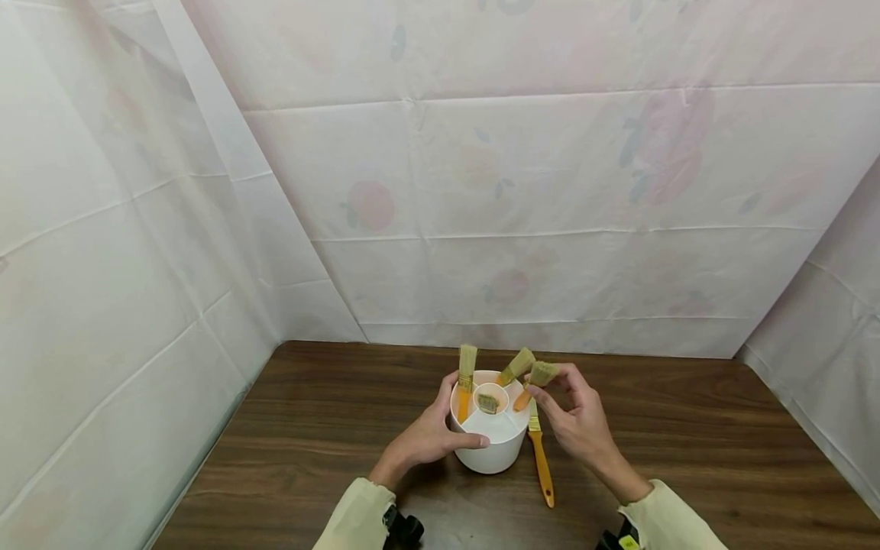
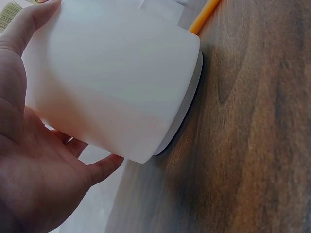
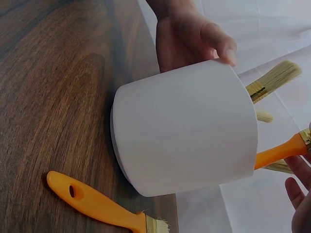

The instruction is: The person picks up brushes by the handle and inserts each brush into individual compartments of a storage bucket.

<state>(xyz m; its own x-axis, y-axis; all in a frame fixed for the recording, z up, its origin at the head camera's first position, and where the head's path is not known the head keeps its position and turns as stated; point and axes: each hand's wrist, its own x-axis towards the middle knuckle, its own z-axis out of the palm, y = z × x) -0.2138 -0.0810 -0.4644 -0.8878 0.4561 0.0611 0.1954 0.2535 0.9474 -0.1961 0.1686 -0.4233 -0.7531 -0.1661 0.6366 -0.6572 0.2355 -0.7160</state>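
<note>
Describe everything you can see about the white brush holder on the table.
The white brush holder is a round, smooth, plastic-looking pot standing upright on the dark wooden table, on a slightly narrower base ring. Inside, dividers split it around a small centre cup. Orange-handled paintbrushes stand in it, bristles up. The left hand wraps its side, thumb across the front. The right hand pinches one brush at its rim. Another brush lies flat beside it.

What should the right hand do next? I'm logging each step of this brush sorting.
Probably lower the brush it pinches by the bristles until the handle seats in the holder. The right hand has its handle tip just inside the rim, the left hand steadies the holder, and three brushes already stand inside. Another brush lies on the table, likely after.
</note>
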